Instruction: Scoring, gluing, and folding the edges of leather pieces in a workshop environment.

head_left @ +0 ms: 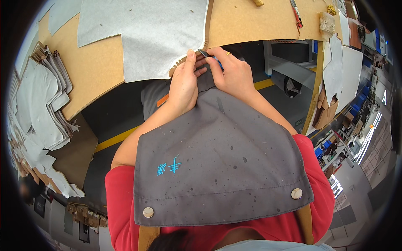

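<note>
A large sheet (150, 25) with a whitish fabric back and a brown underside lies partly over the table's near edge. Short notches run along its curved brown border. My left hand (184, 88) grips that border, thumb on top and fingers beneath. Closed around a small tool (204, 53) is my right hand (234, 75), right beside the left. The tool shows a dark pointed tip at the sheet's edge and a bit of blue at its handle. Most of it is hidden in my fingers, so its exact kind is unclear.
The tan worktable (94, 69) has a cut-out front edge. At left hangs a stack of white-backed pieces (35, 100). Farther right lie a red-handled tool (297, 19) and a pale lump (326, 21). More sheets (333, 67) hang at the right edge. A grey apron (222, 154) spreads below my arms.
</note>
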A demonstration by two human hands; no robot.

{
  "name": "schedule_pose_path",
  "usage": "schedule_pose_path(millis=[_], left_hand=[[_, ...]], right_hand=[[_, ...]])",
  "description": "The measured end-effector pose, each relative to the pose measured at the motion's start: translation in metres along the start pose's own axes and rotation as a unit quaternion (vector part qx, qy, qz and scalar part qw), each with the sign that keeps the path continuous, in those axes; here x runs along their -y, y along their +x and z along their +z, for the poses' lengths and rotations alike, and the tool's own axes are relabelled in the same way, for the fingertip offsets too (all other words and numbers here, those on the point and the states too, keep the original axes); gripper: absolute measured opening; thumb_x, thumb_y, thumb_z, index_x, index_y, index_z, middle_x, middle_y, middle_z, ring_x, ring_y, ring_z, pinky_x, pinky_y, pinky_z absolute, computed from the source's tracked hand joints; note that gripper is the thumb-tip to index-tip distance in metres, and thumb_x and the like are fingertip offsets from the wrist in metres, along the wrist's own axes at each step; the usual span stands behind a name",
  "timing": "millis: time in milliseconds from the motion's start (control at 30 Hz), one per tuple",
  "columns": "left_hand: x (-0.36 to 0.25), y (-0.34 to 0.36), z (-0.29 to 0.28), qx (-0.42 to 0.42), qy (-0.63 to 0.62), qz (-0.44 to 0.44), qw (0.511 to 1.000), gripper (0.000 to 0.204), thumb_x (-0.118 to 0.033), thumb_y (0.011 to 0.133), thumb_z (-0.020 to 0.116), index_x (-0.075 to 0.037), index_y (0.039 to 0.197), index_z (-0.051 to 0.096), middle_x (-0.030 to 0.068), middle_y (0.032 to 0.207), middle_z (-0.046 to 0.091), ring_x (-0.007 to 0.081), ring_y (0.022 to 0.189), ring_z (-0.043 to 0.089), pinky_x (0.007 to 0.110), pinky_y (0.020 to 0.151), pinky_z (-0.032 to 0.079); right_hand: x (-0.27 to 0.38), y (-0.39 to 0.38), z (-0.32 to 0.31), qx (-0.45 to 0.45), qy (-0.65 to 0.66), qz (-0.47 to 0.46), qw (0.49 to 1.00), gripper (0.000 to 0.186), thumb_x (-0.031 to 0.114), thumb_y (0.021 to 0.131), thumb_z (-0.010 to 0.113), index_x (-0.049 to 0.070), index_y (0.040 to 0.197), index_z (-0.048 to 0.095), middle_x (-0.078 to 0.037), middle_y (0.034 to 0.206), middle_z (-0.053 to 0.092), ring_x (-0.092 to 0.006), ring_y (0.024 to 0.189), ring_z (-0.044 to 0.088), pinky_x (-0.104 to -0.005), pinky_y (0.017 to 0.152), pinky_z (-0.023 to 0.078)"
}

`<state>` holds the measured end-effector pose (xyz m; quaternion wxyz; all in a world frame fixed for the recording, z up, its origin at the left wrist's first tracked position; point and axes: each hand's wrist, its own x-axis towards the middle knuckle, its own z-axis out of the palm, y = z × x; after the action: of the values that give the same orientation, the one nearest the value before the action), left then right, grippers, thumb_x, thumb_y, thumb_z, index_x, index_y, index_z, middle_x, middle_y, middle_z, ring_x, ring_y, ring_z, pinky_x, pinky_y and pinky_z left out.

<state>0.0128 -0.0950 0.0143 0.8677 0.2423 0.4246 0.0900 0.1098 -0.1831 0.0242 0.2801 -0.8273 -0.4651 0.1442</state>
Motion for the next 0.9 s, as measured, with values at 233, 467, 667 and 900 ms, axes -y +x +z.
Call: schedule_pose_path(millis=[233,467,667,900], left_hand=[[0.002,0.001,-0.002,-0.001,0.016,0.005,1.000,0.041,-0.038,0.102,0.037,-0.004,0.103,0.059,0.0050,0.103,0.061,0.0124,0.101,0.054,0.030,0.089,0.042],[-0.001,-0.001,0.000,0.014,0.022,0.012,1.000,0.041,-0.037,0.103,0.035,-0.004,0.102,0.059,0.0051,0.100,0.061,0.0124,0.096,0.055,0.030,0.089,0.043],[-0.002,-0.001,0.001,0.006,0.013,0.011,1.000,0.042,-0.036,0.102,0.037,-0.001,0.110,0.058,0.0076,0.108,0.061,0.0137,0.094,0.058,0.031,0.086,0.046],[-0.003,-0.003,-0.002,-0.004,-0.052,0.017,0.999,0.038,-0.029,0.101,0.043,0.003,0.116,0.056,0.0106,0.114,0.062,0.0151,0.091,0.060,0.032,0.086,0.048]], right_hand=[[0.006,0.000,-0.003,0.002,-0.007,0.010,1.000,0.017,0.023,0.089,0.057,0.009,0.097,0.055,-0.011,0.072,0.062,-0.0276,0.050,0.061,-0.0361,0.041,0.047],[0.012,0.002,-0.004,0.052,-0.039,0.049,0.997,0.017,0.022,0.089,0.060,0.010,0.100,0.058,-0.011,0.075,0.064,-0.0277,0.063,0.065,-0.0360,0.050,0.049],[0.002,0.005,-0.006,-0.029,0.052,0.036,0.998,0.013,0.021,0.089,0.057,0.011,0.097,0.058,-0.010,0.076,0.064,-0.0296,0.059,0.064,-0.0370,0.049,0.049],[-0.015,0.018,-0.028,0.053,0.046,0.029,0.997,0.018,0.026,0.087,0.062,0.011,0.098,0.059,-0.010,0.074,0.066,-0.0261,0.063,0.065,-0.0348,0.054,0.049]])
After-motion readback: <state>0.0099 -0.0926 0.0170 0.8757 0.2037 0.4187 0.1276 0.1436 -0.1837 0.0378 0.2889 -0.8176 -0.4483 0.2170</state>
